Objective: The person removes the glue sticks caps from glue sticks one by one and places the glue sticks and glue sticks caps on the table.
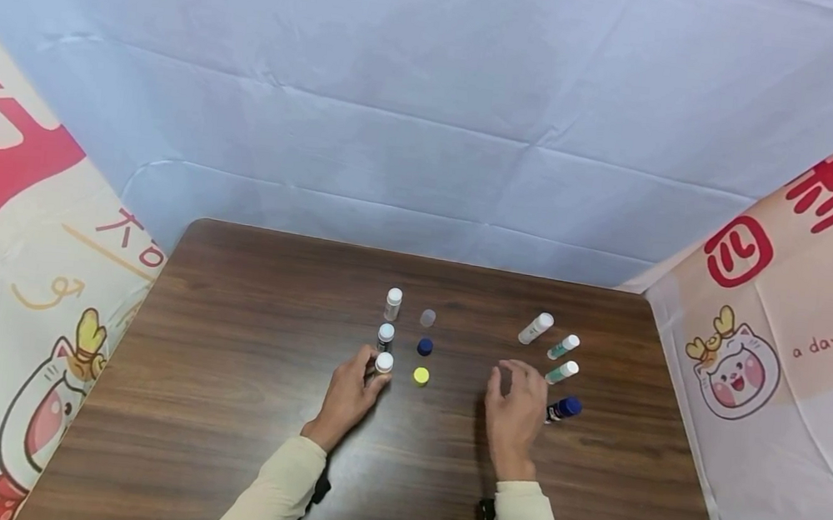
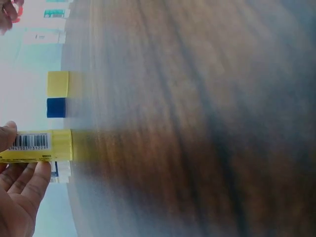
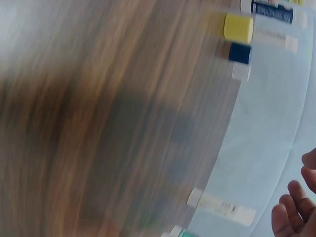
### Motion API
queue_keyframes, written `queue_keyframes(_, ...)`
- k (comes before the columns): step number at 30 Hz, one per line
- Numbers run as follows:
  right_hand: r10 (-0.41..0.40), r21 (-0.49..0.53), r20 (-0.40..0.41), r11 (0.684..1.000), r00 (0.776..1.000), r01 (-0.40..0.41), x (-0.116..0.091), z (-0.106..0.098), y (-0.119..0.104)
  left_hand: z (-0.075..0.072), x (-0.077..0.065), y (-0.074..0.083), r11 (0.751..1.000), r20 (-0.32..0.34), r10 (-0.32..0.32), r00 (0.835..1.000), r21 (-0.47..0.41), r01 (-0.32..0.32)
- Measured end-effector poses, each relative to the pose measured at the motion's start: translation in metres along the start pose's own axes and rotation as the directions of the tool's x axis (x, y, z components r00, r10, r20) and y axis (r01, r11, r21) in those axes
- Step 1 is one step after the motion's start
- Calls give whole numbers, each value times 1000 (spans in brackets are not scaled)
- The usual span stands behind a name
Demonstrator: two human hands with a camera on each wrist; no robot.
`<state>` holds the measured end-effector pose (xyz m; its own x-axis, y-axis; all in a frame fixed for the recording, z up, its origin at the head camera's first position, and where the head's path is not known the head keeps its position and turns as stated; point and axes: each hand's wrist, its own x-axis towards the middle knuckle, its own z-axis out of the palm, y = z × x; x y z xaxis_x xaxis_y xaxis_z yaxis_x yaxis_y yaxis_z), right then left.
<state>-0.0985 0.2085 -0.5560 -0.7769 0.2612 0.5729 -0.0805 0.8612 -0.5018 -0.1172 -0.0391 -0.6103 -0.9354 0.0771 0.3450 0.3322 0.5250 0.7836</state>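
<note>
My left hand [image 1: 349, 393] holds a yellow glue stick [image 2: 34, 146] upright, thumb on one side and fingers on the other; a barcode shows on its label. From above, only its white top [image 1: 384, 363] stands out. Behind it are a dark-labelled stick [image 1: 385, 338] and a whitish stick [image 1: 393, 304], both upright. A yellow cap [image 1: 421, 376], a navy cap [image 1: 425, 346] and a translucent cap [image 1: 428, 318] form a row to their right. My right hand [image 1: 515, 412] hovers over the table with loosely bent fingers and nothing in them, just left of a navy stick [image 1: 564, 409].
At the right, a white stick [image 1: 535, 328] and two green-and-white sticks [image 1: 563, 347] stand beyond my right hand. The brown wooden table [image 1: 243, 344] ends at a pale cloth wall [image 1: 397, 149]; printed cloths hang on both sides.
</note>
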Motion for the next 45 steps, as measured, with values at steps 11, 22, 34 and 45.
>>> queue_keyframes(11, 46, -54, -113, 997, 993, -52, 1, -14, 24, 1, 0, 0, 1000, -2, 2, 1000, -12, -2)
queue_keyframes(22, 217, -91, -165, 968, 962, -234, -6, -15, 33, 0, 0, -1, 1000, -5, 0, 1000, -1, 0)
queue_keyframes(34, 332, -113, -145, 930, 932, -349, -14, -20, 38, 0, -1, -1, 1000, -9, 5, 1000, -29, -5)
queue_keyframes(45, 419, -93, -103, 899, 902, -428, -17, -26, 41, 1, -2, -1, 999, 1, 12, 1000, -47, -12)
